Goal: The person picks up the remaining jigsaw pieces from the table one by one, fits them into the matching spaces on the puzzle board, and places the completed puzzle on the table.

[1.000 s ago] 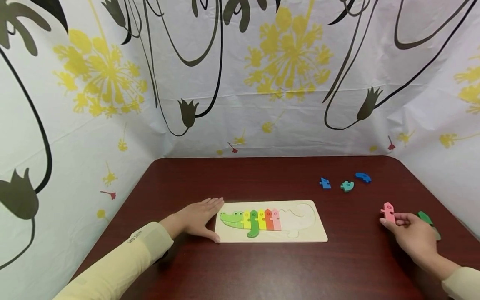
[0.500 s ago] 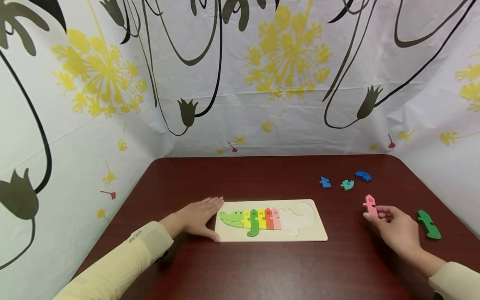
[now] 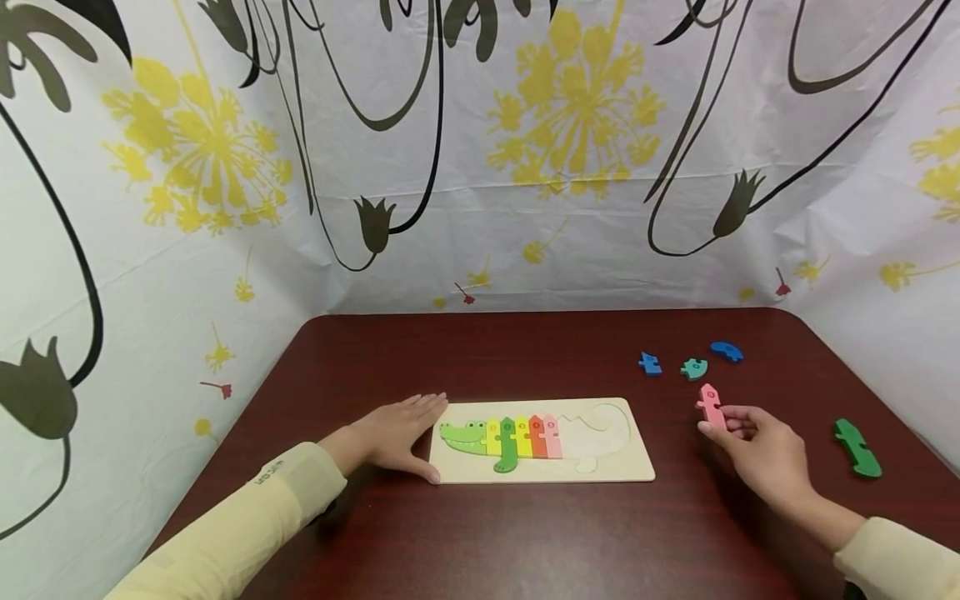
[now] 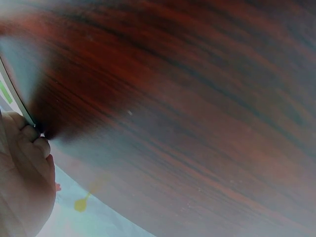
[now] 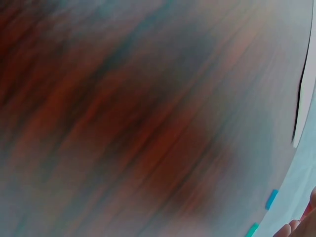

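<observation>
Pink piece nearer board, right grip pinching; left grip wide; inset: crocodile head, five segments.

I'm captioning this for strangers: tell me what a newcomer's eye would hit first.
Probably the bright, partly filled crocodile board, midway across the dark table. Next, the pink piece pinched in the right hand, right of the board; then the big yellow flowers on the white backdrop.
</observation>
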Available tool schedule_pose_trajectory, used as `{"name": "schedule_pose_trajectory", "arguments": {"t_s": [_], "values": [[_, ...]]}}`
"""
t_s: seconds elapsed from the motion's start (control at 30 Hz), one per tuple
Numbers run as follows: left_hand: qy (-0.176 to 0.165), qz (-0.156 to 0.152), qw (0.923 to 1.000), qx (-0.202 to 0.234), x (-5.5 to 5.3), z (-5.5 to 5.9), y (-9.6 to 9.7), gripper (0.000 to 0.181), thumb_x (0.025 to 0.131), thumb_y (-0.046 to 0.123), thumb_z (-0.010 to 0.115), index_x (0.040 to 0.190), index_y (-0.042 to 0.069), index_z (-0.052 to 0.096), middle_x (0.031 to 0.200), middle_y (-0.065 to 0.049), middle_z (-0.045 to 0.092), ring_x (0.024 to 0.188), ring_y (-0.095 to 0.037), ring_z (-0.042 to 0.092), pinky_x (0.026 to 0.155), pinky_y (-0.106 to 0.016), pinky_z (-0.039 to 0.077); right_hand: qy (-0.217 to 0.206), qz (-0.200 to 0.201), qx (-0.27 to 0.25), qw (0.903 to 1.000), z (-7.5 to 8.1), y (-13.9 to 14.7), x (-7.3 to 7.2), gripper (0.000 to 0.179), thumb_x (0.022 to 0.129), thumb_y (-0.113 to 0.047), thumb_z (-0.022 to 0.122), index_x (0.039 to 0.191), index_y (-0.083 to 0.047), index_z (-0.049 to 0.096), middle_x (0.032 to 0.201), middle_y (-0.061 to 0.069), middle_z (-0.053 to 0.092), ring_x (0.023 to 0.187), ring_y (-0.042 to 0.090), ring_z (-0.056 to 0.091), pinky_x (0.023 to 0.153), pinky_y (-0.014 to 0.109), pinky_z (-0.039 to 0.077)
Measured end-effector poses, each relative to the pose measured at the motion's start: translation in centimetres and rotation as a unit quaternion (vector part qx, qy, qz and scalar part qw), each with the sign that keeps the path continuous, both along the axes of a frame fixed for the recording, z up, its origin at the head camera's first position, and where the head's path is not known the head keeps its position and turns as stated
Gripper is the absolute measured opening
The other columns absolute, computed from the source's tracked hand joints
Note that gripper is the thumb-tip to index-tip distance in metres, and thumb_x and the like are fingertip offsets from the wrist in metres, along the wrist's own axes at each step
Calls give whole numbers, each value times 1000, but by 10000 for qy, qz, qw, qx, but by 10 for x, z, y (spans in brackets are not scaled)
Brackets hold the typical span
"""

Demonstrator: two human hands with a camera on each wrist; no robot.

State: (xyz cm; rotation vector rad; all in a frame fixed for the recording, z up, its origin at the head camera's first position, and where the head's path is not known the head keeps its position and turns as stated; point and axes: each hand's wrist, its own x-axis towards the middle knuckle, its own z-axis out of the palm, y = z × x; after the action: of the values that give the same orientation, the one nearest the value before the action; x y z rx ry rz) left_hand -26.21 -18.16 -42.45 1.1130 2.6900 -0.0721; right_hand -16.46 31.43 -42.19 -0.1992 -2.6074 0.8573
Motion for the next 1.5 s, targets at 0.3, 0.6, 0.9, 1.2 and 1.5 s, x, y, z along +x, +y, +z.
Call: {"name": "schedule_pose_trajectory", "arguments": {"t_s": [0.3,0.6,0.9,1.2,1.5], "values": [[-39,-5,10000,30,0,0,1,121,72,89,44,157,8,13,162,-5,11,147,-19,11,117,-35,16,124,101,-122,9998,3,-18,-1,47,86,-37,75,108,4,66,85,9,65,68,8,52,53,20,42],[-46,-12,10000,50,0,1,1,121,72,89,44,157,8,12,162,-5,10,147,-19,10,117,-35,15,255,263,-231,9991,6,-37,-1,42,85,-34,76,106,2,67,83,7,65,70,7,52,55,19,42],[-29,-26,10000,65,0,0,0,122,72,89,43,156,7,12,162,-6,11,147,-20,10,117,-35,15,59,442,-391,9982,8,-56,-1,42,85,-33,77,106,1,67,84,6,64,73,16,54,56,21,45],[9,-40,10000,48,0,-2,-1,121,72,89,43,157,8,12,162,-6,11,147,-19,11,117,-35,15,-43,636,-486,9968,10,-72,-1,39,84,-29,78,105,2,67,82,6,63,74,18,54,57,21,45],[13,-38,10000,63,0,-1,-1,121,72,89,43,157,8,13,162,-5,11,147,-19,11,117,-35,16,-209,788,-577,9950,8,-84,-2,38,84,-28,79,105,1,67,83,5,62,75,19,54,58,22,45]]}}
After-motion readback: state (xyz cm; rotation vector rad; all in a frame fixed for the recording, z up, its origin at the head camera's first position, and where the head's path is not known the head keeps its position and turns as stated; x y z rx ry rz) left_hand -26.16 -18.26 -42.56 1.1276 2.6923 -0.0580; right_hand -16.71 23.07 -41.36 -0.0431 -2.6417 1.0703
